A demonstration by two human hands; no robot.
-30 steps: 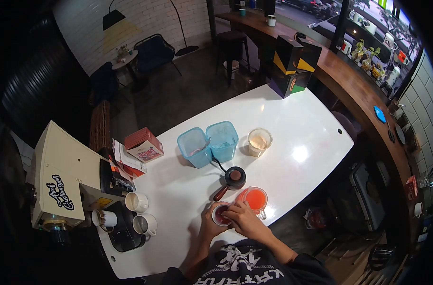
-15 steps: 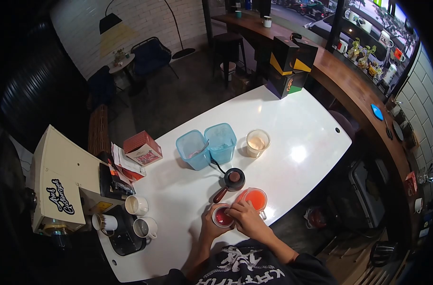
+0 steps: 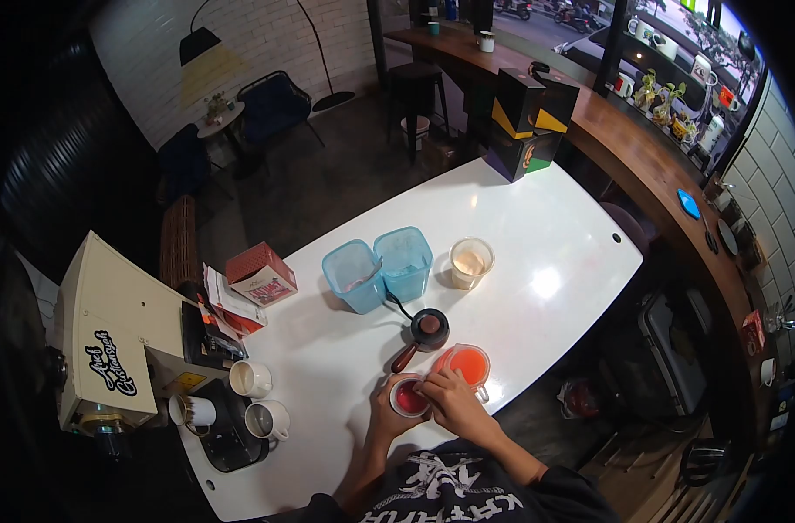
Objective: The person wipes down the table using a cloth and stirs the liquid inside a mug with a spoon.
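Observation:
My left hand [image 3: 385, 410] is wrapped round the side of a small cup of dark red liquid [image 3: 408, 399], close to the table's front edge. Over the right side of that cup's rim is my right hand [image 3: 454, 403], its fingers pinched together; anything between them is too small to make out. Just beyond my right hand stands a clear glass pitcher of orange-red liquid [image 3: 470, 363], partly covered by the hand. A black gooseneck kettle [image 3: 429, 328] with a wooden handle sits behind the cup, its spout pointing away to the left.
Two blue plastic containers [image 3: 352, 277] and a clear cup with beige contents [image 3: 470, 263] stand further back on the white table [image 3: 537, 235]. White mugs [image 3: 251, 379] sit at left by a cream machine [image 3: 110, 331]. Black boxes [image 3: 530, 122] are stacked at the far end.
The view has shifted very slightly. My right fingers have moved a little at the cup's rim, and the shine on the red liquid differs. My left hand keeps its hold on the cup.

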